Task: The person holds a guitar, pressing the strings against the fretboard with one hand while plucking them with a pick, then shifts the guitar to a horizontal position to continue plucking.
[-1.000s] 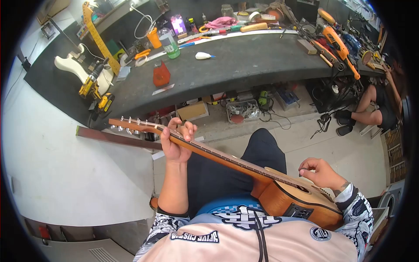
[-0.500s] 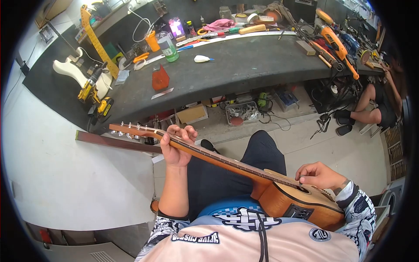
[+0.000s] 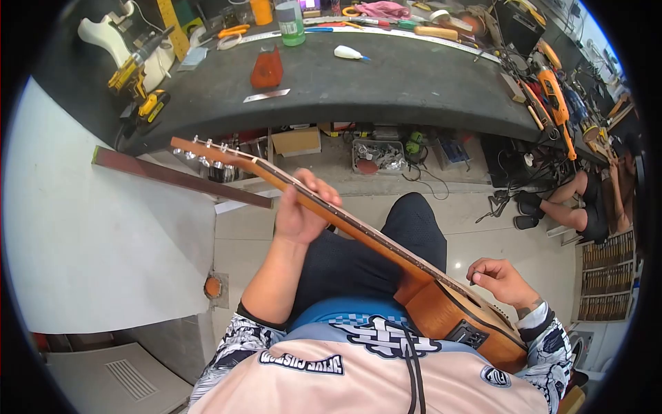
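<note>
An acoustic guitar (image 3: 441, 310) lies across my lap, its neck slanting up to the headstock at the left. My left hand (image 3: 303, 207) is wrapped round the neck below the headstock, thumb on the near side and fingers over the far side. Over the soundhole end of the body, my right hand (image 3: 498, 277) is pinched on a small dark pick (image 3: 473, 279), close to the strings.
Ahead is a dark workbench (image 3: 386, 83) with a red-orange block (image 3: 267, 67), a green bottle (image 3: 290, 24) and a white glue bottle (image 3: 350, 52). A yellow drill (image 3: 138, 79) stands at the left. A co-worker's legs (image 3: 569, 200) show at the right.
My left hand has slid along the neck toward the body. My right hand has lifted slightly off the strings. The view has tilted down, so the bench appears higher.
</note>
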Action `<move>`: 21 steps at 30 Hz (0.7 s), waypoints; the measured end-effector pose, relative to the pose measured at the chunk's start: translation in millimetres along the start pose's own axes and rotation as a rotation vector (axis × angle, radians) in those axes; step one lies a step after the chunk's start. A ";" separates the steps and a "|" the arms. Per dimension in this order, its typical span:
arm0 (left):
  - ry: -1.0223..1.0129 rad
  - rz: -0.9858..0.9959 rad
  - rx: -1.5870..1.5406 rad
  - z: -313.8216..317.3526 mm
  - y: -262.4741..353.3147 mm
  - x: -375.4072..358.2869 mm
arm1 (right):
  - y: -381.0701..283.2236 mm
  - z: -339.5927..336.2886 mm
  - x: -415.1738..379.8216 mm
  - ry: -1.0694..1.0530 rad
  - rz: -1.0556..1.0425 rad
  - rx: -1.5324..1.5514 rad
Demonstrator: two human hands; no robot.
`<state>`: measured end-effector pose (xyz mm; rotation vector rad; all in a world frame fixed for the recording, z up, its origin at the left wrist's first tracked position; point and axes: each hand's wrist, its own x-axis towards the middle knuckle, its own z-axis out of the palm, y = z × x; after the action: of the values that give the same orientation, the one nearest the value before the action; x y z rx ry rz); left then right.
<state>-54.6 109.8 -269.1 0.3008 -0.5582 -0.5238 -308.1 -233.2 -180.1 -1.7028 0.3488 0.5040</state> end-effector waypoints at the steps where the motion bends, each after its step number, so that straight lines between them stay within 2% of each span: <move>1: -0.004 -0.049 0.003 2.5 -9.9 -3.7 | 2.6 0.2 0.8 0.008 -0.018 -0.011; 3: -0.016 -0.145 0.007 7.6 -27.8 -11.8 | 1.0 0.6 0.7 0.023 -0.035 -0.074; 6: -0.030 -0.163 -0.040 8.0 -36.5 -14.2 | -3.5 1.9 1.1 0.039 -0.034 -0.171; 11: -0.172 -0.080 -0.137 -13.7 -26.6 -2.2 | 5.2 1.2 -0.9 0.057 -0.007 -0.135; 13: -0.168 0.022 -0.208 -19.9 -30.7 2.4 | 5.7 0.2 -4.2 0.053 -0.007 -0.101; 16: -0.288 0.049 -0.304 -25.7 -44.9 14.7 | 3.9 0.6 -8.2 0.044 -0.028 -0.089; 21: -0.108 -0.026 -0.124 -17.3 -37.0 20.9 | 7.2 -5.0 -8.9 0.021 -0.125 -0.249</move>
<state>-43.9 70.0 -289.3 0.1629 -0.6239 -0.5995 -318.6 -239.9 -180.9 -1.9589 0.1988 0.4518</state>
